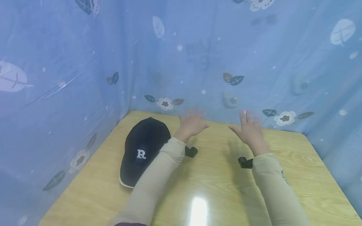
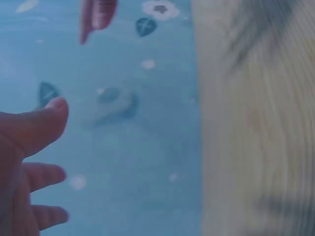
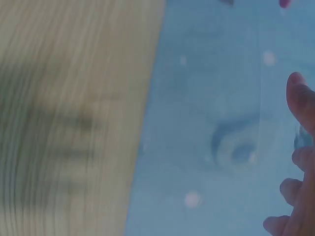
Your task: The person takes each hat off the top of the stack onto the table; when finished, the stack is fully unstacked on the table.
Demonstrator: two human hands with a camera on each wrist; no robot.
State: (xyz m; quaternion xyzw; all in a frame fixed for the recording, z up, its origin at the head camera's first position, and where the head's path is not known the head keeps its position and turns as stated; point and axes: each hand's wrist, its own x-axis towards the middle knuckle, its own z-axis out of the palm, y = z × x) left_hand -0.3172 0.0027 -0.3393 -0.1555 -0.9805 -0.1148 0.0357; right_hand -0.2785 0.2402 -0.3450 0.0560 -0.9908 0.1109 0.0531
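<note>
A dark baseball cap (image 1: 147,141) with a white letter R lies at the left of the wooden table (image 1: 215,175), its brim toward the near side. My left hand (image 1: 191,125) is held up over the far part of the table, just right of the cap, fingers spread and holding nothing. Level with it on the right, my right hand (image 1: 250,130) is also raised with spread fingers and nothing in it. In the left wrist view the thumb (image 2: 44,123) points away from the other fingers. Some fingers are blurred in the head view.
A blue curtain (image 1: 198,56) with leaf and flower prints hangs behind the table and along both sides. Small black wrist-camera pieces (image 1: 191,152) stick out from the sleeves. A bright light reflection lies on the near tabletop.
</note>
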